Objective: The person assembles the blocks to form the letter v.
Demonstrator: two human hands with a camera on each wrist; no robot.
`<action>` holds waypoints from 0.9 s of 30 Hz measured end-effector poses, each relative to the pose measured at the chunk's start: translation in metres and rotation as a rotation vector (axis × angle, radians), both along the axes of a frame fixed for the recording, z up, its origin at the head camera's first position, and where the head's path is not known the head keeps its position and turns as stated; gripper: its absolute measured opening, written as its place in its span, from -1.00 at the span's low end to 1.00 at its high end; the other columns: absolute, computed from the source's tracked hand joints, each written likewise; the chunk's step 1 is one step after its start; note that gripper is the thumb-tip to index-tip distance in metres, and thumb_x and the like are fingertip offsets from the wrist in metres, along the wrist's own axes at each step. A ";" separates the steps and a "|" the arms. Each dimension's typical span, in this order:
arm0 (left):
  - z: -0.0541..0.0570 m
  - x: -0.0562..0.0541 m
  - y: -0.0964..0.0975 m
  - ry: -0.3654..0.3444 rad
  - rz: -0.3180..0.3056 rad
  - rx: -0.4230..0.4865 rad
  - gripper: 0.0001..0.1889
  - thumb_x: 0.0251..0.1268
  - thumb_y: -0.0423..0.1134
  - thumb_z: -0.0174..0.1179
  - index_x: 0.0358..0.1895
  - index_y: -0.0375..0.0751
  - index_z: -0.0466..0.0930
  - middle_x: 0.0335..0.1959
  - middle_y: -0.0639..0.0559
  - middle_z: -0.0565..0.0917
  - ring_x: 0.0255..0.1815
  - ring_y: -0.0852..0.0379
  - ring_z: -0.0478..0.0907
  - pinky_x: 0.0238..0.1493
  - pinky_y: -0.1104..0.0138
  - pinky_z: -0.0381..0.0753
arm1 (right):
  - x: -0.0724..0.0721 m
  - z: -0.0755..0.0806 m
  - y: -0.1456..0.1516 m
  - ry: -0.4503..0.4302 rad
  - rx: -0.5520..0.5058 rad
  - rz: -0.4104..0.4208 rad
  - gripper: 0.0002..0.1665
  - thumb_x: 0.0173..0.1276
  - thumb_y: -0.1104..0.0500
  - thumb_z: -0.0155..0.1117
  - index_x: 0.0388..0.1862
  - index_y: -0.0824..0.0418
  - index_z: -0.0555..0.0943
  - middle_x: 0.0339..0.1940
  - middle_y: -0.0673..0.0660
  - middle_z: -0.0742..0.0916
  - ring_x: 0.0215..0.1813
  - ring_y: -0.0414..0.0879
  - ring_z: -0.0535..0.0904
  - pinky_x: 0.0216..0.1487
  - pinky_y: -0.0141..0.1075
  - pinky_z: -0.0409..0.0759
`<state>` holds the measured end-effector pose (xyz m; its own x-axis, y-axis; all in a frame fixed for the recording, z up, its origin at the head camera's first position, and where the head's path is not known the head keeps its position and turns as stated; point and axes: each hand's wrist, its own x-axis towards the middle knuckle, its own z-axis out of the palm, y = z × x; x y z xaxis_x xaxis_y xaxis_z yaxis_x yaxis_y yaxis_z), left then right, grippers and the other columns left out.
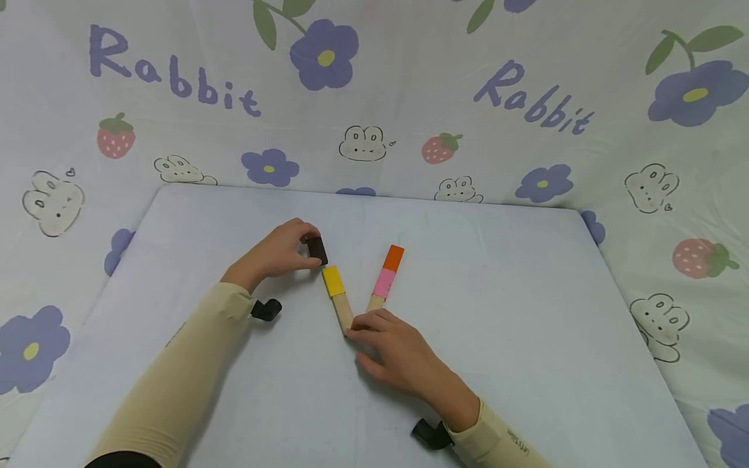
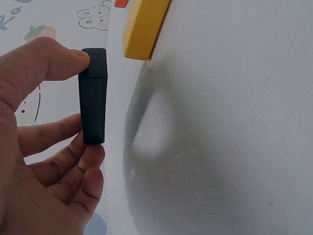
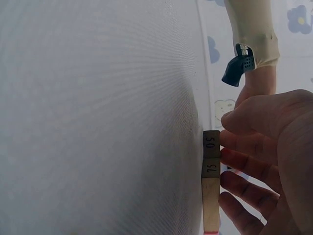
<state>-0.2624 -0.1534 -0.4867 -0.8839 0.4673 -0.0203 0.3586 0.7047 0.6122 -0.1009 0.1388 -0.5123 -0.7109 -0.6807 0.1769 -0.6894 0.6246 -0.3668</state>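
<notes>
My left hand [image 1: 277, 250] pinches a black rectangular block [image 1: 317, 250] between thumb and fingertips. In the left wrist view the block [image 2: 93, 110] is held by its two ends, thumb at one and fingers at the other. Just beyond it a yellow block [image 1: 333, 281] lies end to end with a plain wooden block [image 1: 342, 312]. My right hand [image 1: 398, 351] rests its fingertips at the low point of a V of blocks, fingers loosely extended. In the right wrist view those fingertips lie along small wooden blocks [image 3: 211, 203], two bearing printed figures.
The V's other arm has an orange block [image 1: 393, 258], a pink block [image 1: 384, 283] and a plain wooden block [image 1: 376, 303] partly under my right hand. The blocks lie on a white tabletop [image 1: 526, 312]. A rabbit-and-flower printed cloth [image 1: 404, 78] surrounds it.
</notes>
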 end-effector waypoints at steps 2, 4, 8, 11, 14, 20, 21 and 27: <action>0.000 0.000 0.001 0.001 0.000 -0.002 -0.37 0.33 -0.14 0.51 0.37 -0.38 0.58 0.24 -0.27 0.58 0.25 -0.22 0.52 0.39 -0.05 0.50 | 0.000 0.000 0.000 -0.001 0.001 -0.001 -0.53 0.45 0.14 0.51 0.32 0.11 0.78 0.21 -0.05 0.70 0.33 -0.16 0.52 0.32 -0.21 0.60; 0.000 -0.001 0.002 0.002 -0.001 -0.004 -0.37 0.33 -0.14 0.50 0.37 -0.39 0.57 0.24 -0.27 0.58 0.25 -0.22 0.52 0.39 -0.05 0.49 | 0.000 0.000 0.000 -0.002 0.002 -0.001 -0.53 0.45 0.14 0.51 0.32 0.11 0.77 0.21 -0.05 0.70 0.33 -0.16 0.52 0.32 -0.21 0.60; 0.000 -0.001 0.004 0.002 -0.004 -0.002 -0.38 0.34 -0.15 0.50 0.37 -0.39 0.57 0.24 -0.28 0.58 0.25 -0.23 0.52 0.39 -0.06 0.48 | 0.000 0.000 0.000 0.001 0.000 0.000 -0.53 0.45 0.15 0.51 0.32 0.12 0.77 0.21 -0.05 0.70 0.33 -0.16 0.52 0.31 -0.21 0.60; -0.002 -0.001 0.005 0.007 -0.011 0.004 -0.38 0.34 -0.15 0.50 0.37 -0.39 0.57 0.24 -0.27 0.58 0.24 -0.22 0.51 0.39 -0.05 0.48 | 0.001 0.000 0.001 0.009 -0.003 0.003 -0.53 0.44 0.16 0.51 0.32 0.12 0.78 0.20 -0.05 0.70 0.32 -0.16 0.52 0.30 -0.22 0.61; -0.003 -0.001 0.006 0.011 -0.015 0.009 -0.39 0.34 -0.15 0.49 0.36 -0.38 0.58 0.24 -0.26 0.58 0.24 -0.21 0.51 0.38 -0.05 0.48 | 0.001 -0.001 0.001 0.014 -0.004 0.004 -0.53 0.44 0.17 0.51 0.31 0.12 0.78 0.20 -0.05 0.70 0.32 -0.16 0.52 0.29 -0.23 0.61; -0.004 -0.003 0.009 0.003 -0.014 0.001 -0.38 0.33 -0.14 0.49 0.37 -0.36 0.57 0.25 -0.25 0.58 0.24 -0.19 0.51 0.38 -0.04 0.48 | 0.001 0.000 0.001 0.014 0.001 0.002 -0.53 0.44 0.16 0.51 0.32 0.12 0.77 0.20 -0.04 0.70 0.32 -0.16 0.52 0.29 -0.23 0.61; -0.004 -0.003 0.009 0.001 -0.013 0.000 -0.38 0.33 -0.13 0.49 0.37 -0.36 0.57 0.25 -0.25 0.57 0.24 -0.19 0.51 0.38 -0.04 0.48 | 0.001 0.000 0.001 0.014 0.002 0.002 -0.53 0.44 0.16 0.51 0.32 0.12 0.77 0.20 -0.04 0.70 0.32 -0.16 0.52 0.30 -0.23 0.61; -0.003 -0.003 0.011 -0.011 -0.007 -0.002 -0.38 0.32 -0.14 0.49 0.37 -0.37 0.58 0.25 -0.26 0.57 0.24 -0.19 0.51 0.39 -0.03 0.48 | 0.000 0.000 0.001 0.018 0.006 0.004 -0.53 0.44 0.15 0.50 0.31 0.11 0.78 0.20 -0.05 0.70 0.32 -0.17 0.52 0.29 -0.24 0.61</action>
<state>-0.2658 -0.1421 -0.4900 -0.8803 0.4734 -0.0305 0.3569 0.7033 0.6149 -0.1007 0.1400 -0.5126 -0.7047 -0.6847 0.1859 -0.6985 0.6238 -0.3507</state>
